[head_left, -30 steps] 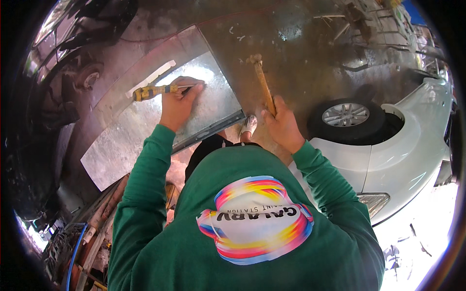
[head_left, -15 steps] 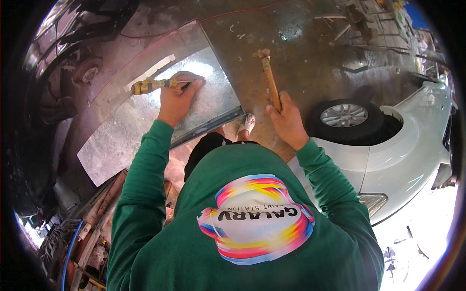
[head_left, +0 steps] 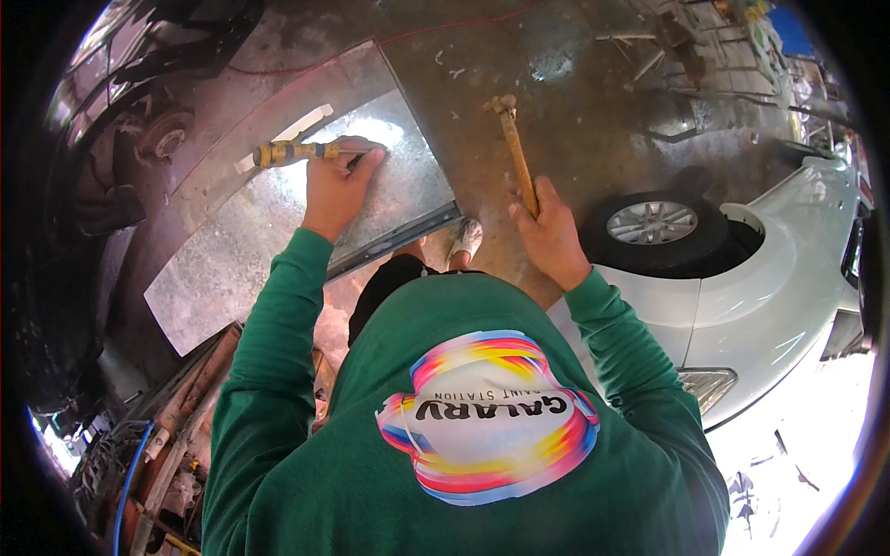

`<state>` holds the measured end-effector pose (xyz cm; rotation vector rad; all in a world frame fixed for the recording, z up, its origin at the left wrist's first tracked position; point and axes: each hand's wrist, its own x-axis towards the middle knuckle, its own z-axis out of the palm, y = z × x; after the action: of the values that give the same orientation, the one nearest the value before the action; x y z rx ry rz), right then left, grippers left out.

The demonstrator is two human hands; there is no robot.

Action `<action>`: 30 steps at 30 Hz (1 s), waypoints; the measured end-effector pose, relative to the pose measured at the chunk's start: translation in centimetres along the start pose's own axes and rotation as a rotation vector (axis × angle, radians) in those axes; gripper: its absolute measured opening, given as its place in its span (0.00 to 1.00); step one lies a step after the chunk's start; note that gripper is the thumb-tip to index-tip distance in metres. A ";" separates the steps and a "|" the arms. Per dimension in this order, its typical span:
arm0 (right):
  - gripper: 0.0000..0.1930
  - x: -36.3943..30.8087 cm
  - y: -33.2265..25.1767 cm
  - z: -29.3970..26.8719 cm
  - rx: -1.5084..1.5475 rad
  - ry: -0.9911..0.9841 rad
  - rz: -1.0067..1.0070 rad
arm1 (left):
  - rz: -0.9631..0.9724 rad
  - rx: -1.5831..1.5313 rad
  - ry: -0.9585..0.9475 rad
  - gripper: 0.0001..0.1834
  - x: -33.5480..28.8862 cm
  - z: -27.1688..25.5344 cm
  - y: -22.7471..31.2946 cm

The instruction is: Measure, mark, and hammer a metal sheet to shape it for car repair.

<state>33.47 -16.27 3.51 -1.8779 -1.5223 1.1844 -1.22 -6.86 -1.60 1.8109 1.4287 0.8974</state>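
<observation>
My left hand (head_left: 339, 190) is closed around the shaft of a screwdriver (head_left: 289, 154), whose yellow-and-black handle sticks out to the left. The shaft passes under my fingers, and its tip is close to my fingertips over a grey sheet-metal panel (head_left: 250, 250). The panel has a bright reflection near that hand and a darker folded edge on the near side. In my right hand (head_left: 553, 236) is a hammer (head_left: 515, 153), gripped by its wooden handle, with the head pointing away from me. The hammer is apart from the panel, to its right.
On the right stands a white car (head_left: 742, 296) beside a wheel (head_left: 652, 228). A dark vehicle body (head_left: 65, 241) fills the left side. Wood pieces and scrap (head_left: 185, 417) lie at the lower left with a blue hose (head_left: 130, 486). A red cable (head_left: 436, 31) crosses the floor.
The view has shifted very slightly. Both hands keep their grips on the screwdriver and hammer, and the screwdriver's handle sits slightly higher than before.
</observation>
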 end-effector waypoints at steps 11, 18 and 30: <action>0.17 -0.8 -0.2 -0.6 -0.006 0.025 -0.011 | -0.054 -0.083 -0.039 0.09 0.0 -0.3 -0.5; 0.16 -1.2 0.3 -1.0 0.048 0.043 -0.004 | -0.025 -0.045 -0.056 0.07 0.1 -0.5 -0.5; 0.13 -1.3 -0.3 -2.3 -0.028 0.094 -0.074 | 0.083 0.175 -0.037 0.10 0.6 0.0 0.4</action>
<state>35.20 -17.01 5.38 -1.8511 -1.5512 1.0329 -0.92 -6.38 -1.16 2.0187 1.4566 0.7966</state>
